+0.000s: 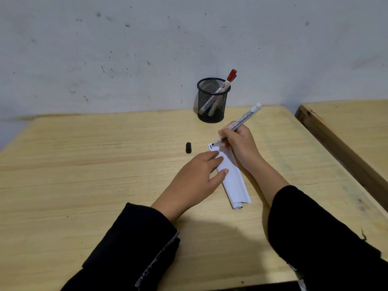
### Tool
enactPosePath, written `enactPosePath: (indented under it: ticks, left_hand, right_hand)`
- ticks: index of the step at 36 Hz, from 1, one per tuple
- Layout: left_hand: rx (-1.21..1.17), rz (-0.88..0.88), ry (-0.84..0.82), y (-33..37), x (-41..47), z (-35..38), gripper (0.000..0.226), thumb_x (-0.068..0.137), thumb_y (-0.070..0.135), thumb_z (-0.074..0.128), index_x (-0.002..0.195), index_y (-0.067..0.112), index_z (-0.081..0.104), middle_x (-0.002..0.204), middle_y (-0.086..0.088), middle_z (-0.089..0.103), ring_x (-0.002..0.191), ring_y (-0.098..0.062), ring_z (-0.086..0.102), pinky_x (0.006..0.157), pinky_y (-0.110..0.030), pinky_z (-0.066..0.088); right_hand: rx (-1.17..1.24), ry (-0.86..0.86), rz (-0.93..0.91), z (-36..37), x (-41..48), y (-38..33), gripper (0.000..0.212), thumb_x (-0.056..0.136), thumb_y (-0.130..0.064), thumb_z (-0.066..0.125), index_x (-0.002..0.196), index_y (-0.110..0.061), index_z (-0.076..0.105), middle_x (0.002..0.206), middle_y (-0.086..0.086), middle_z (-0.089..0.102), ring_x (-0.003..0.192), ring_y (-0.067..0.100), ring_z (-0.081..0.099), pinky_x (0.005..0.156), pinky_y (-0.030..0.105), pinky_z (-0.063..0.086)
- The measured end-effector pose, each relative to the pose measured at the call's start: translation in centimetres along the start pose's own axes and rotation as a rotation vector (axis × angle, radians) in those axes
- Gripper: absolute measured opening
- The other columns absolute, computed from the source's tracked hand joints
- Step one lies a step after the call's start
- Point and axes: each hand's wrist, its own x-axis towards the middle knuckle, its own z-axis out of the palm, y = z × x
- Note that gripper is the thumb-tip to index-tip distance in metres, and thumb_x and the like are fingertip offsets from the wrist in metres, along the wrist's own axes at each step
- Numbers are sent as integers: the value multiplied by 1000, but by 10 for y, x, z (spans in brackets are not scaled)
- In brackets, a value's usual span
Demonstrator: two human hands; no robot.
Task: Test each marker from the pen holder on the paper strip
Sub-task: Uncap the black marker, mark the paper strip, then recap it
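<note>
Two black sleeves come in from the near edge of the wooden surface. The left hand lies palm down, fingers stretched flat and grasping nothing, their tips pressing on the left side of the white strip. The strip runs away from the sleeves, its near end curled into a small roll, its far end flat just past those fingertips.

The right hand rests its heel beside the strip's right side, fingers clenched around a white marker in a writing grip. The barrel slants up and away to the right; its black tip touches the strip's far left corner, where a short black stroke shows, just beyond the left fingertips.

A black cap lies on the bare wood left of the tip, apart from both hands. Wide open wood spreads to the left.

Farther back, near the wall, stands the black mesh holder with a red-capped marker leaning out to the right and others inside. To the right, a narrow gap separates this surface from a second table.
</note>
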Motion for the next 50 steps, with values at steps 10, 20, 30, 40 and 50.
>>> enactPosePath:
  ticks: [10,20,30,40,50]
  left_hand:
    - [-19,-2,-11,1,0,-1,43,95,38,45,132,16,50,146,5,40,137,-5,28,99,-15,25]
    - [-5,-17,176,2,4,-19,48,93,39,49,135,15,48,148,0,36,139,-9,23,110,-26,27]
    - [-89,-274,228,-25,15,-30,17,92,16,52,98,8,66,93,-7,57,91,-22,54,71,-19,34]
    - [-1093,-322,339,34,12,-39,12,84,9,66,95,11,69,89,0,68,80,-10,63,76,-18,52]
    - [-1215,-256,262,48,16,-39,16,83,10,67,99,14,71,98,-5,71,92,-12,69,90,-23,51]
  right_hand:
    - [447,134,80,-12,-7,-11,3,85,-3,59,82,-4,59,58,2,56,46,6,51,48,15,45]
    - [553,172,14,-28,-30,-30,6,86,-1,57,82,-5,61,48,-6,60,48,4,53,50,12,45]
    - [530,165,3,-43,-50,-40,11,85,0,56,77,-5,60,55,0,58,47,7,52,49,14,45]
    - [518,129,-43,-41,-63,-55,11,86,1,56,77,-5,60,55,1,56,46,8,53,49,15,46]
    - [486,37,-88,-40,-68,-60,12,85,-1,56,76,-8,59,56,0,58,49,10,53,53,17,47]
